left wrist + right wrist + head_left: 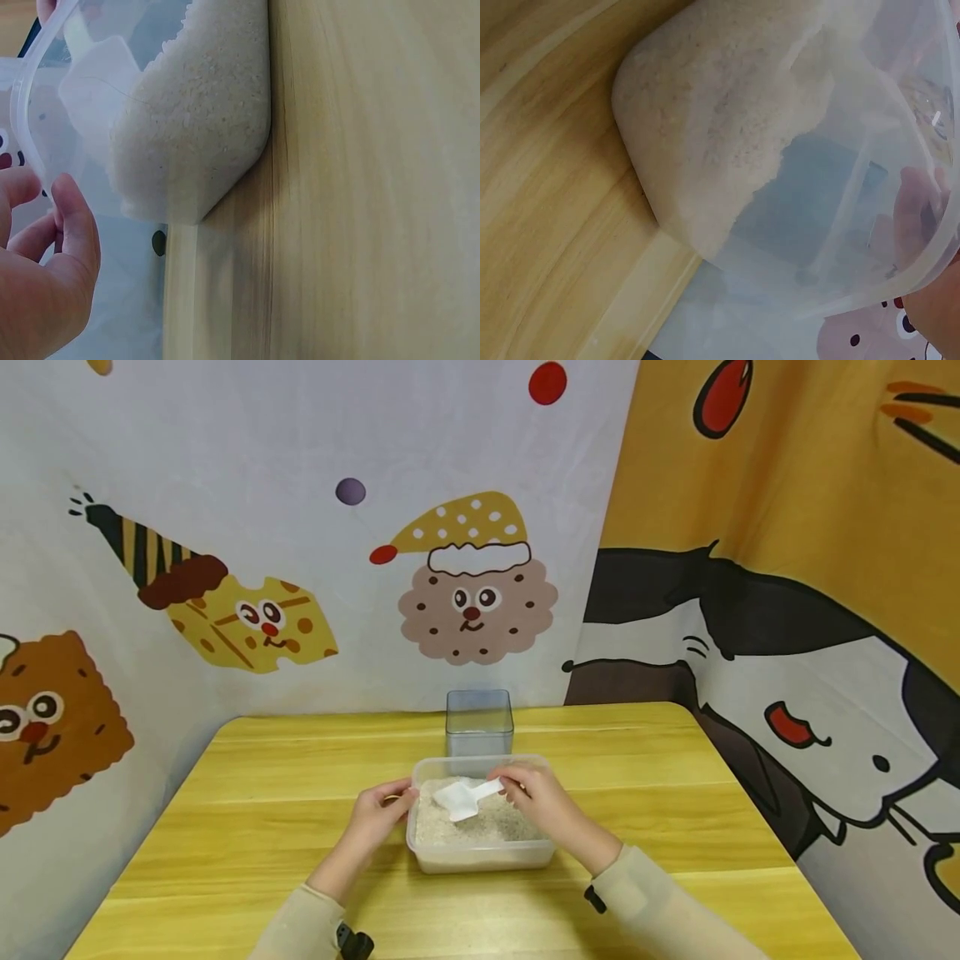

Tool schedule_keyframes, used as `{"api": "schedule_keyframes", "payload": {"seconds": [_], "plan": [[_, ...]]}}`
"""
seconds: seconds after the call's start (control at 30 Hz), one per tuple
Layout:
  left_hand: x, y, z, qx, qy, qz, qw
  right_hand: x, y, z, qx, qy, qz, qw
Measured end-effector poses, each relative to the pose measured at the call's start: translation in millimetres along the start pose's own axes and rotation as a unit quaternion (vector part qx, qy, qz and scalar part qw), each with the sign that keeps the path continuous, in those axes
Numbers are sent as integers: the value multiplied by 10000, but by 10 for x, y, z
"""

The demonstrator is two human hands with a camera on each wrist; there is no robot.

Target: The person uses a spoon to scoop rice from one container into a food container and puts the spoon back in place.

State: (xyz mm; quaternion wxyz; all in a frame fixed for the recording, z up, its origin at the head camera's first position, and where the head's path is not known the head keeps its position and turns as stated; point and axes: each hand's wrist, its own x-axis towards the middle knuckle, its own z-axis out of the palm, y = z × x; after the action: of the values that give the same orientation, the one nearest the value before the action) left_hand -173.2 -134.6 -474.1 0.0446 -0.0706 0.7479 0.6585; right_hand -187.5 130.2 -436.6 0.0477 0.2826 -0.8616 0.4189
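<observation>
A translucent plastic container [483, 860] filled with rice [491, 827] stands on the table in front of me. My right hand [543, 802] pinches the handle of a white scoop [463, 800] over the rice. The scoop's bowl lies low, at the rice surface. At the container's left side, my left hand [378, 818] pinches the rim between thumb and fingers. In the left wrist view, the left hand [49, 262] is at the container's rim, and the scoop [101, 79] shows through the wall. Seen from the right wrist, the right fingers [915, 214] appear behind the clear wall.
Behind the rice container stands a bluish transparent box [480, 727]. Both are on a yellow wood-grain table [300, 777]. A curtain with cartoon pictures [300, 443] hangs close behind the table's far edge and along the sides.
</observation>
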Motion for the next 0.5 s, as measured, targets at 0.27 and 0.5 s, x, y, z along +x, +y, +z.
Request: {"api": "schedule_keyframes", "payload": {"seconds": [0.27,0.5], "plan": [[-7,21,4,39,-4,-6,10000,-24,-25,-7,310,-470,351,9978],[-5,14,8,16,1,-45,10000,-34,-30,40,991,-681,800,9895]]}}
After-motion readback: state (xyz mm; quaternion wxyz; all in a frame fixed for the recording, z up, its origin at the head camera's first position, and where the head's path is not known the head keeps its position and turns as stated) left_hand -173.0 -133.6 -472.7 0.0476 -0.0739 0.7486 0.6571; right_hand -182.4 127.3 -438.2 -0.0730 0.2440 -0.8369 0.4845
